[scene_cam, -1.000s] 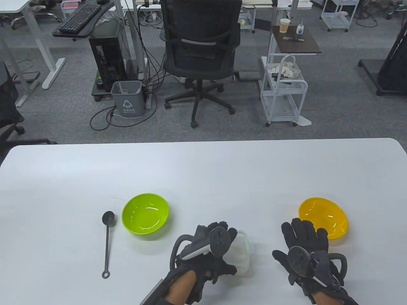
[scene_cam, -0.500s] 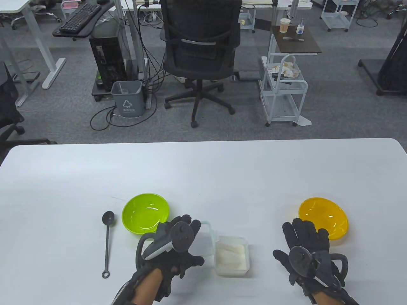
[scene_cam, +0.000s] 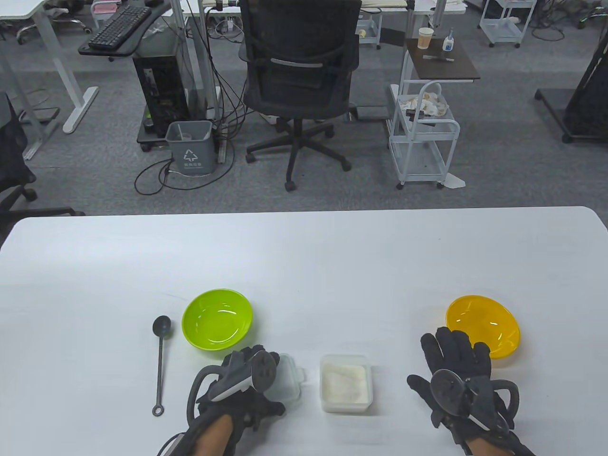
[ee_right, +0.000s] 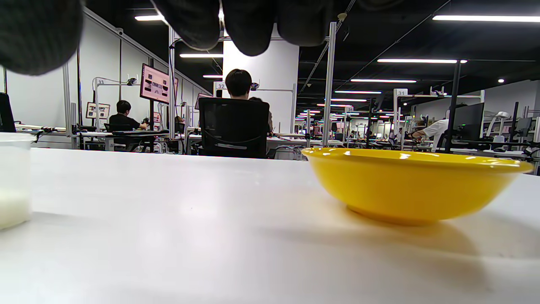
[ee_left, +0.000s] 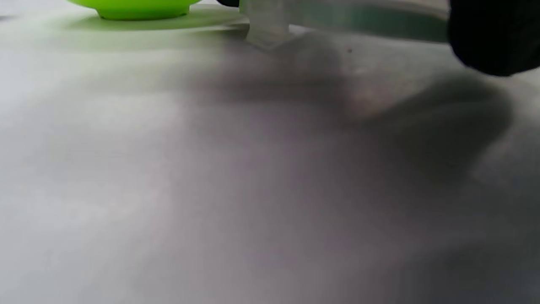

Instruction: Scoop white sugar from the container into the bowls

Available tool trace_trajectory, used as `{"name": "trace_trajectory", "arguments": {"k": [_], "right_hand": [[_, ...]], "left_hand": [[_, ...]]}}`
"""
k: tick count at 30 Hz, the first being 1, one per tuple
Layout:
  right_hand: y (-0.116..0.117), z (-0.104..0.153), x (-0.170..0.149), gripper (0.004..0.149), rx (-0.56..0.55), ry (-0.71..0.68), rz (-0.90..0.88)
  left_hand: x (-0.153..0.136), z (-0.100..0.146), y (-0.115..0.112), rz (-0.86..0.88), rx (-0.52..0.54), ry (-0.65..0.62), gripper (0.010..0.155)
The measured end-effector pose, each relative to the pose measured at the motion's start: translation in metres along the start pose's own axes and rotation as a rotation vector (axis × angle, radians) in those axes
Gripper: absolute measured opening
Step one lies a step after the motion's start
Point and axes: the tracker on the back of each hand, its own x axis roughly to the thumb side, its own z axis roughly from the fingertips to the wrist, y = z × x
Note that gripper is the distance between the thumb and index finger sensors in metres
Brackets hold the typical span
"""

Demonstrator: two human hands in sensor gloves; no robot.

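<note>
Far left of both hands we note a black spoon (scene_cam: 161,363) lying flat on the white desk (scene_cam: 304,256), bowl end pointing away from the person, untouched. Just right of it, and just beyond the left fingers, sits the green bowl (scene_cam: 217,325); in the left wrist view its base (ee_left: 135,9) shows at the top edge.

The left hand (scene_cam: 242,384) holds the clear lid (scene_cam: 286,382) of the container, fingers wrapped on it. We see the lid from below in the left wrist view (ee_left: 337,19), lifted off the desk and casting a shadow, with one dark fingertip (ee_left: 493,38) at its right end.

Just right of the lid, between the two hands, stands the open container (scene_cam: 346,388) with white sugar (scene_cam: 345,384) inside; neither hand touches it. Its wall (ee_right: 12,177) appears at the left edge of the right wrist view.

The right hand (scene_cam: 458,375) lies flat, palm down, fingers (scene_cam: 456,344) spread apart, gripping nothing. Just beyond and right of those fingers sits the yellow bowl (scene_cam: 483,325), seen close in the right wrist view (ee_right: 415,185). We cannot tell whether the fingertips touch its rim.
</note>
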Motion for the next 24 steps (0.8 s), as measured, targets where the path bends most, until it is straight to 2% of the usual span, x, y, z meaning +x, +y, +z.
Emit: {"name": "trace_trajectory", "arguments": {"k": [9, 15, 24], "right_hand": [[0.0, 0.0, 0.001, 0.082, 0.002, 0.0, 0.003], [-0.001, 0.0, -0.001, 0.082, 0.0, 0.009, 0.002], [-0.002, 0.001, -0.002, 0.081, -0.007, 0.013, -0.008]], "left_hand": [[-0.001, -0.001, -0.005, 0.006, -0.026, -0.006, 0.102], [0.002, 0.004, 0.003, 0.042, 0.005, -0.03, 0.101], [0.005, 0.025, 0.042, 0.118, 0.185, -0.027, 0.096]]}}
